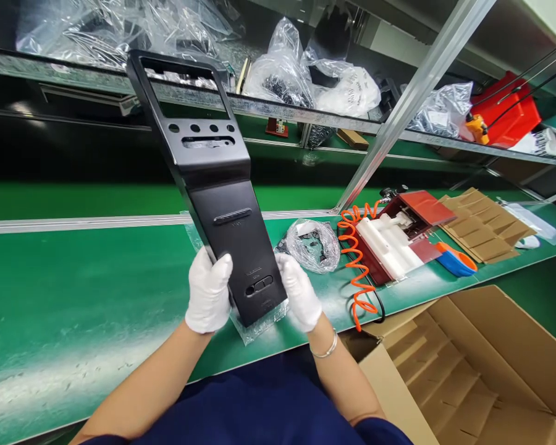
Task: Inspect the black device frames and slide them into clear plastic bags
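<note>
Black panel's [213, 185] lower edge behind gloved hands

The panel [213, 185] is matt black all over. Both gloves, on the left hand [208, 290] and the right hand [299, 290], are plain white. The bench top [74, 278] is bright green with a silver edge rail. The coiled hose [356, 266] is orange. The fixture [398, 238] is dark red with a white block on it. The scoop [454, 259] is blue with an orange rim. The box [482, 364] is plain brown cardboard. The crate [509, 111] is red. The sleeve [259, 402] is navy blue.
</note>
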`<state>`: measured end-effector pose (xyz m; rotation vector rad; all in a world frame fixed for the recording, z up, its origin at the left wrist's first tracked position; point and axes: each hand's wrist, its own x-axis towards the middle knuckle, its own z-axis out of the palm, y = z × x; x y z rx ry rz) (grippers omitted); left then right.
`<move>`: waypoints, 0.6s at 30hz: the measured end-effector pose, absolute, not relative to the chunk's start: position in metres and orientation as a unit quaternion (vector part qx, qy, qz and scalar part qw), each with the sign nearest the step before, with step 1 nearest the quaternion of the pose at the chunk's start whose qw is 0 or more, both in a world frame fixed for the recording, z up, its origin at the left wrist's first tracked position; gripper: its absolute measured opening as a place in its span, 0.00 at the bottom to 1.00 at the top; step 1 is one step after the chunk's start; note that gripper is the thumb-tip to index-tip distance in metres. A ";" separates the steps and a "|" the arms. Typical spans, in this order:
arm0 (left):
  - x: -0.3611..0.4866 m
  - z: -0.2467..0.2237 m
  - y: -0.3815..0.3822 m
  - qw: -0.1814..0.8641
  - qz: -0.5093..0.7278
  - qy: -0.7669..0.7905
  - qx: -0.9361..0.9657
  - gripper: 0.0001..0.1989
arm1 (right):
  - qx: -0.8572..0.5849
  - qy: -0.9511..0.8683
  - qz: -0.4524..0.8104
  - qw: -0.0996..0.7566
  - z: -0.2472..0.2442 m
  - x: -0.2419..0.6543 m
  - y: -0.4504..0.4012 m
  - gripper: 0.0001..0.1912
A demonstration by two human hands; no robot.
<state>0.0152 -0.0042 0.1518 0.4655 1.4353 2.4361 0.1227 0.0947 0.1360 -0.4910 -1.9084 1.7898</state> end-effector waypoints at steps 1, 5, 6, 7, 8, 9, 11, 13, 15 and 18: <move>0.012 0.152 -0.003 0.148 0.831 0.501 0.189 0.22 | -0.175 -0.668 0.681 0.245 0.137 0.123 0.096 0.20; 0.011 0.150 0.004 0.128 0.717 0.587 0.355 0.34 | -0.229 -0.633 0.668 0.316 0.141 0.119 0.091 0.15; 0.013 0.148 0.005 0.105 0.682 0.615 0.382 0.39 | -0.247 -0.639 0.649 0.332 0.141 0.118 0.088 0.14; 0.015 0.145 0.007 0.084 0.651 0.641 0.398 0.44 | -0.262 -0.646 0.629 0.343 0.140 0.117 0.086 0.14; 0.018 0.142 0.008 0.071 0.628 0.662 0.404 0.47 | -0.277 -0.652 0.611 0.353 0.139 0.116 0.084 0.14; 0.020 0.139 0.008 0.065 0.611 0.678 0.403 0.48 | -0.289 -0.656 0.596 0.362 0.138 0.115 0.083 0.14; 0.024 0.133 0.009 0.058 0.585 0.701 0.404 0.47 | -0.301 -0.659 0.581 0.371 0.135 0.115 0.082 0.14; 0.025 0.129 0.008 0.045 0.564 0.712 0.416 0.44 | -0.303 -0.659 0.579 0.374 0.133 0.116 0.084 0.14; 0.024 0.128 0.008 0.029 0.542 0.723 0.428 0.43 | -0.296 -0.655 0.584 0.376 0.131 0.117 0.085 0.14; 0.021 0.128 0.008 0.000 0.523 0.732 0.436 0.40 | -0.288 -0.645 0.594 0.384 0.129 0.117 0.086 0.13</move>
